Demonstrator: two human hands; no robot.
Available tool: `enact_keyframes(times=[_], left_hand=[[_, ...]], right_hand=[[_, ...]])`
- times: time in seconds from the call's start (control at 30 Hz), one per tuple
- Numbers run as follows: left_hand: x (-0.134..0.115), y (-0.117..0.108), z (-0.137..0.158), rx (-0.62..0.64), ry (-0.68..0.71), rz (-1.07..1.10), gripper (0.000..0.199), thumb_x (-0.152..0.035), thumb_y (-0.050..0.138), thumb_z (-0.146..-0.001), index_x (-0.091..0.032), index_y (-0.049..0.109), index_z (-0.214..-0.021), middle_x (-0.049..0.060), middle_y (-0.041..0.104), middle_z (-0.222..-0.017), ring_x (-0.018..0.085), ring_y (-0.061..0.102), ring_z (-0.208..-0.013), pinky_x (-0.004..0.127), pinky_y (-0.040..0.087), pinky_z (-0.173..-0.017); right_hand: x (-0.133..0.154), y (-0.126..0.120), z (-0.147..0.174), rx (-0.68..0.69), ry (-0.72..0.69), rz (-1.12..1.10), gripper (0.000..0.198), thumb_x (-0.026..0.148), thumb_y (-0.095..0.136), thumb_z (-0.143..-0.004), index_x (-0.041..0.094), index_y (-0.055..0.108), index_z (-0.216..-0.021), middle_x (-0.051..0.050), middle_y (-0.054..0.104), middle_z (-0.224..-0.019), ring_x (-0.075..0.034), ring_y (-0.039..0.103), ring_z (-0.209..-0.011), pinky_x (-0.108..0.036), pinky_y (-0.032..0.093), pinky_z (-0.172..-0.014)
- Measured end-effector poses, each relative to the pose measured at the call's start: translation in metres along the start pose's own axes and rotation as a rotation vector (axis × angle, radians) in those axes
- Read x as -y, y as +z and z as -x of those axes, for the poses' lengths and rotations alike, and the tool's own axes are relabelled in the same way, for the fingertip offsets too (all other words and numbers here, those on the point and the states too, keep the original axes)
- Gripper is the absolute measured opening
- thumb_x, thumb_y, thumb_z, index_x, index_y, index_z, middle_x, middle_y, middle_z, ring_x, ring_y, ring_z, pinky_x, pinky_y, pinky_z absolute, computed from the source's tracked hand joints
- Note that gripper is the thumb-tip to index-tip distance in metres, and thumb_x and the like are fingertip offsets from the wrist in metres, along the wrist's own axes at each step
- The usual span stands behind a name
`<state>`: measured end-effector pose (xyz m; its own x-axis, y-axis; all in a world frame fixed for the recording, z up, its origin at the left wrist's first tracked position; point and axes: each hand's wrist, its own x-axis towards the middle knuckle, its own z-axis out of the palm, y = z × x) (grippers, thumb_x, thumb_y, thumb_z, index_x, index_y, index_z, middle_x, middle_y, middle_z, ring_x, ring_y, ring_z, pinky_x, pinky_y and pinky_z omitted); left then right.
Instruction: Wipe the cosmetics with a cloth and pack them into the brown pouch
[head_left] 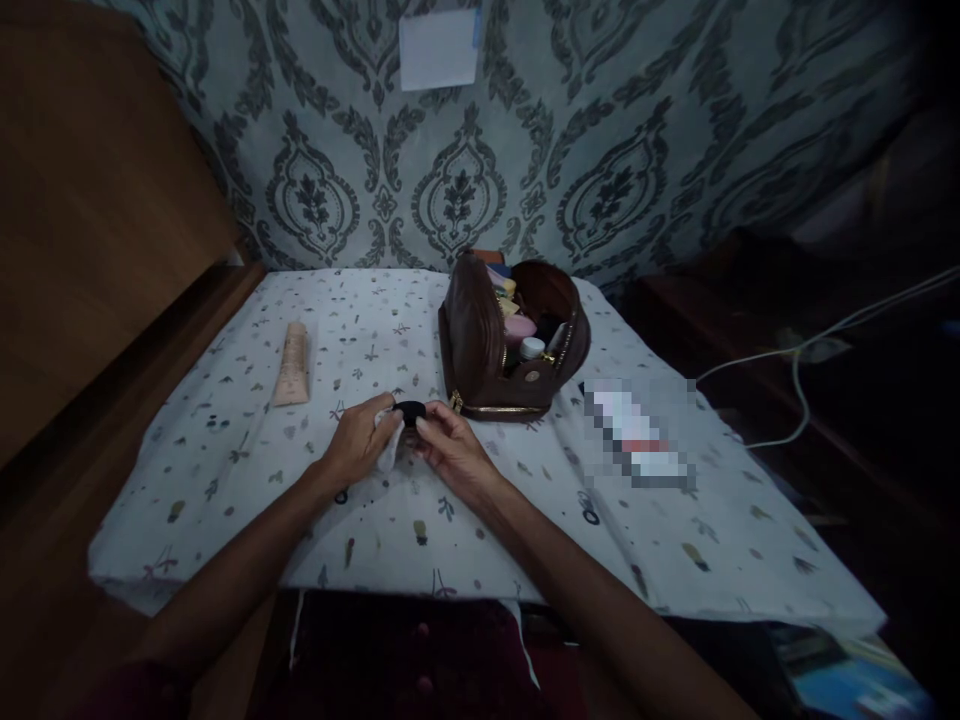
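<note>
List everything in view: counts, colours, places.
Table: one, white patterned cloth, centre
Round item: one, black, held, centre
Tissue or cloth: one, white, held
Tube: one, beige, table's left
Bag: one, brown, table's rear
Bag contents: several, mixed colours, inside
Pixelated item: one, mixed colours, table's right
Wall: one, grey patterned, behind
Sheet: one, white, on wall
Cables: count unclear, pale, right
Wooden panel: one, brown, left
Blurred item: one, bluish, bottom right
Clothing: some, maroon, bottom
Left hand: one, bare, centre
Right hand: one, bare, centre

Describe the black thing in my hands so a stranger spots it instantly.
On the white patterned tablecloth, find the open brown bag, then look nearer you and left. Between the left hand and right hand is a small rounded object. Its black top sets it apart from the limp white piece beside it.
</note>
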<state>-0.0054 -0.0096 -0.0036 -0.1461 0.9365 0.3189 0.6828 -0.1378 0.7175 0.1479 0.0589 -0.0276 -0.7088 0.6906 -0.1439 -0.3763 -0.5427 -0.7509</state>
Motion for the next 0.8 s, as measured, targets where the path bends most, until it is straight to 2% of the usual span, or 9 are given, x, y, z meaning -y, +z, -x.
enact_keyframes(times=[0.1, 0.2, 0.3, 0.37, 0.47, 0.53, 0.67, 0.8], left_hand=[[-0.002, 0.001, -0.001, -0.029, -0.072, 0.125, 0.046, -0.056, 0.029, -0.101, -0.024, 0.038, -0.069, -0.004, 0.04, -0.059, 0.015, 0.044, -0.057, 0.029, 0.038, -0.059], [-0.001, 0.003, 0.0, -0.024, -0.068, 0.124, 0.046, -0.061, 0.03, -0.099, -0.023, 0.049, -0.081, -0.003, 0.049, -0.066, 0.017, 0.05, -0.062, 0.03, 0.042, -0.063], [0.001, 0.006, 0.001, 0.001, -0.029, -0.037, 0.047, -0.065, 0.052, -0.088, -0.022, 0.053, -0.106, 0.003, 0.064, -0.09, 0.022, 0.061, -0.08, 0.034, 0.047, -0.073], [0.002, 0.008, 0.002, 0.0, -0.023, -0.124, 0.048, -0.061, 0.063, -0.083, -0.023, 0.053, -0.11, 0.005, 0.066, -0.102, 0.024, 0.063, -0.089, 0.035, 0.048, -0.078], [0.003, 0.006, 0.002, 0.009, 0.018, -0.142, 0.034, -0.054, 0.06, -0.088, -0.023, 0.054, -0.1, 0.003, 0.064, -0.093, 0.022, 0.062, -0.084, 0.032, 0.047, -0.075], [0.002, 0.004, 0.001, 0.02, 0.059, -0.124, 0.032, -0.054, 0.054, -0.093, -0.022, 0.053, -0.092, 0.001, 0.059, -0.085, 0.019, 0.058, -0.078, 0.03, 0.045, -0.071], [0.003, 0.002, 0.0, 0.042, 0.136, -0.069, 0.046, -0.065, 0.044, -0.094, -0.021, 0.051, -0.082, 0.0, 0.053, -0.077, 0.017, 0.053, -0.071, 0.028, 0.042, -0.066], [0.006, 0.002, -0.001, 0.033, 0.216, -0.001, 0.06, -0.076, 0.034, -0.092, -0.021, 0.049, -0.074, -0.001, 0.049, -0.071, 0.016, 0.048, -0.065, 0.028, 0.04, -0.062]], right_hand=[[0.0, 0.0, -0.002, 0.01, 0.039, -0.039, 0.048, 0.039, 0.096, -0.054, 0.022, 0.063, -0.085, 0.003, 0.07, -0.081, -0.012, 0.066, -0.067, -0.021, 0.05, -0.058], [-0.001, 0.001, -0.002, 0.017, 0.044, -0.085, 0.051, 0.038, 0.097, -0.054, 0.023, 0.064, -0.09, 0.002, 0.071, -0.083, -0.012, 0.067, -0.068, -0.023, 0.053, -0.062], [-0.001, 0.003, 0.001, 0.002, 0.035, -0.081, 0.045, 0.038, 0.096, -0.057, 0.022, 0.065, -0.086, 0.004, 0.069, -0.077, -0.01, 0.062, -0.064, -0.021, 0.052, -0.062], [-0.001, 0.003, 0.002, 0.012, 0.058, -0.063, 0.042, 0.042, 0.094, -0.06, 0.021, 0.066, -0.083, 0.004, 0.068, -0.073, -0.009, 0.06, -0.063, -0.021, 0.051, -0.061], [0.0, 0.003, 0.003, 0.055, 0.101, -0.024, 0.043, 0.051, 0.09, -0.064, 0.018, 0.07, -0.081, 0.003, 0.065, -0.069, -0.01, 0.058, -0.063, -0.022, 0.047, -0.058], [0.002, 0.003, 0.003, 0.058, 0.114, -0.018, 0.044, 0.054, 0.088, -0.064, 0.015, 0.07, -0.076, 0.003, 0.063, -0.065, -0.009, 0.055, -0.06, -0.02, 0.041, -0.054], [0.007, 0.001, 0.003, 0.032, 0.165, -0.068, 0.041, 0.044, 0.094, -0.058, 0.015, 0.069, -0.073, 0.004, 0.061, -0.063, -0.006, 0.05, -0.055, -0.017, 0.033, -0.048], [0.009, -0.002, 0.004, 0.089, 0.231, -0.092, 0.043, 0.038, 0.096, -0.055, 0.015, 0.07, -0.08, 0.004, 0.064, -0.067, -0.006, 0.054, -0.057, -0.017, 0.035, -0.049]])
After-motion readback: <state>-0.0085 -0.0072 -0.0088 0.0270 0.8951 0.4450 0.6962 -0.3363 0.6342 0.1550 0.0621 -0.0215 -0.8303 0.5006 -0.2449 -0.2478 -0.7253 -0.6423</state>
